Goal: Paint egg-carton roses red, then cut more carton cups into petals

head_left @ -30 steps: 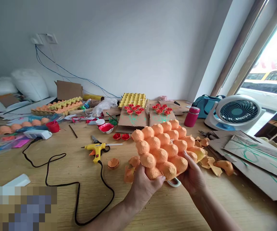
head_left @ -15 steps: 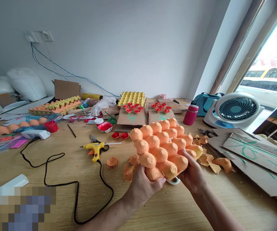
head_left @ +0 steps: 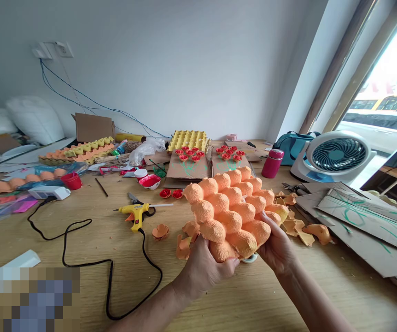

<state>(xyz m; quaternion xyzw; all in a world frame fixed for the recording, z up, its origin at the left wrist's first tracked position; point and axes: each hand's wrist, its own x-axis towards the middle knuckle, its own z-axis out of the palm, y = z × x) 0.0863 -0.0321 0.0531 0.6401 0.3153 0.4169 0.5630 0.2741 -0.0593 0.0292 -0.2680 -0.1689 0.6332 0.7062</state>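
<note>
While both hands grip it, the orange egg tray (head_left: 231, 210): raised off the wooden table (head_left: 247, 299), bumps facing up, far edge tilted away toward 12 o'clock; it sits just right of the view's centre.
Left hand (head_left: 203, 267): at the tray's 7 o'clock corner, fingers curled closed around the nearest bumps, thumb pressed along the edge.
Right hand (head_left: 277, 246): at the tray's 4 o'clock edge, thumb lying on the bumpy face, remaining fingers wrapped behind and hidden.
White loop (head_left: 250, 259): peeks out under the tray between the two hands; what it belongs to cannot be told.
Orange scraps (head_left: 300, 228): strewn on the table at 3 o'clock of the tray, close by.
Orange paper flower (head_left: 160, 231): on the table at 9 o'clock, near the tray.
Yellow glue gun (head_left: 135, 213): further out at 9 o'clock, its black cord (head_left: 81, 263) looping toward 8 o'clock.
Cardboard sheets with red flowers (head_left: 189, 168): at 12 o'clock, with a yellow egg tray (head_left: 189, 139) behind them.
Red bottle (head_left: 273, 163): at 1 o'clock.
Fan (head_left: 338, 156): at 2 o'clock, well apart.
Cardboard with green lines (head_left: 364, 221): at 3 o'clock, beyond the scraps.
</note>
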